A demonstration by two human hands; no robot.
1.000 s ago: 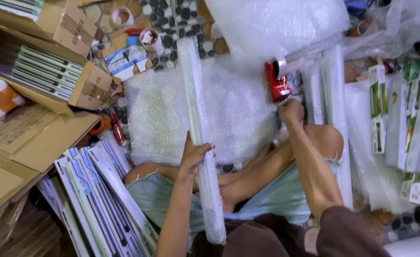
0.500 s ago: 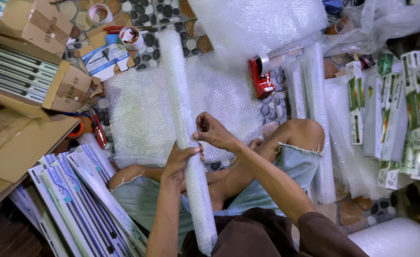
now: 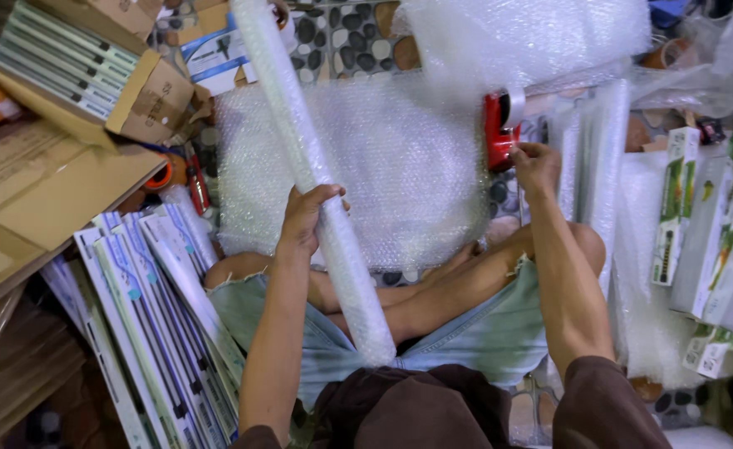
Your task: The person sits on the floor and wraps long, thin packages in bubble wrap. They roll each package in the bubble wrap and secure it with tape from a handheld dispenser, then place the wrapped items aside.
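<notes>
Pebble-pattern floor (image 3: 346, 37), packed with cartons and stock; person sits cross-legged over a bubble wrap sheet (image 3: 416, 166). Left hand (image 3: 304, 218) has its grip wrapped around the bubble-wrapped long box (image 3: 317, 179), held tilted over the lap, near end resting by the legs. Right hand (image 3: 535, 164) is at the red tape dispenser (image 3: 499, 129), fingers pinching at its tape end, I think. Flat boxes (image 3: 146, 316) are stacked just left, green boxes (image 3: 699, 216) right. Risks: only 1 hand holds the wrap, so it could unroll; tape could fold onto itself if pulled skewed; tilted box could slide off.
</notes>
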